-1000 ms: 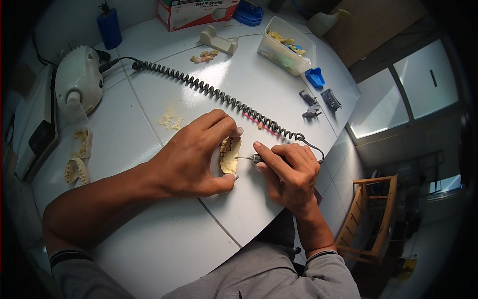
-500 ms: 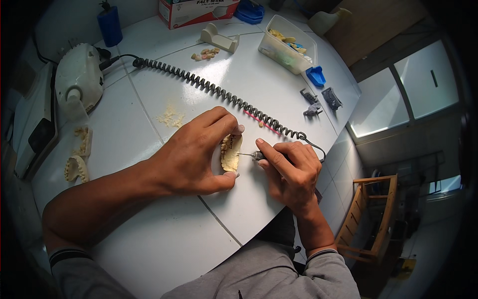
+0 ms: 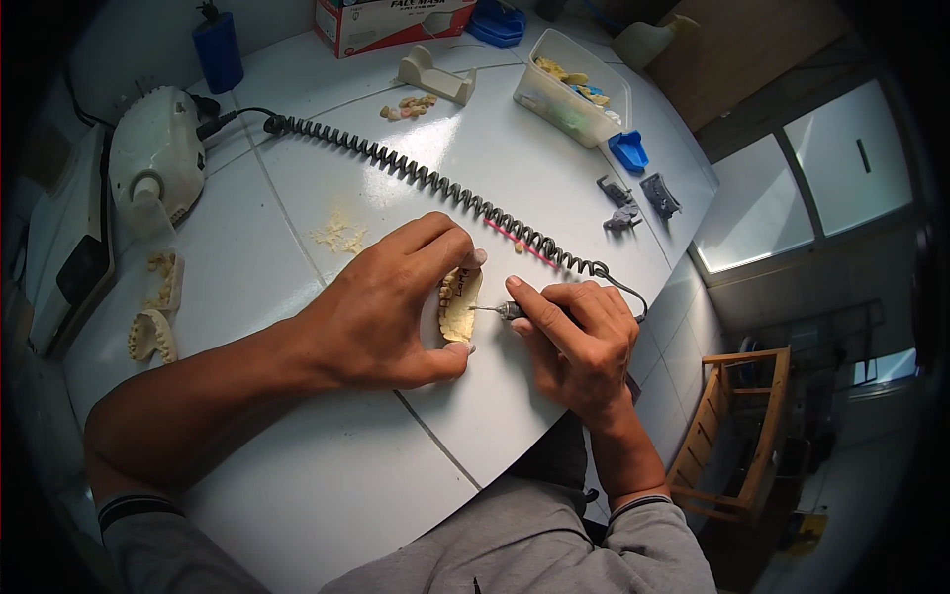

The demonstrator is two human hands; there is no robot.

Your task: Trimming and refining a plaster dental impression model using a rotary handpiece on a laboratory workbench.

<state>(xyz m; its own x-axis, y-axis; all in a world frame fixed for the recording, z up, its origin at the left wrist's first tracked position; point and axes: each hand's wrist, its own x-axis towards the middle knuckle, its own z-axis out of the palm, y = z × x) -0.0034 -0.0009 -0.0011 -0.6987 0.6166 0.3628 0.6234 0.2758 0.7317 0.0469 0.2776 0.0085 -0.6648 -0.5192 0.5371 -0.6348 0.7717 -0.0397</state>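
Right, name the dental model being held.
The lettered dental model, gripped by the left hand; the other dental model sits untouched near the picture's left edge.

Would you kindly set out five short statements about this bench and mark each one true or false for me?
1. The left hand holds a cream dental model. True.
2. The right hand grips a pair of scissors. False: it holds a handpiece with a thin metal bit.
3. A coiled black cord stretches from near the white machine toward the right hand. True.
4. The translucent plastic box is covered by a lid. False: it is open, and yellow pieces show inside.
5. A horseshoe-shaped dental model lies to the left of the left hand. True.
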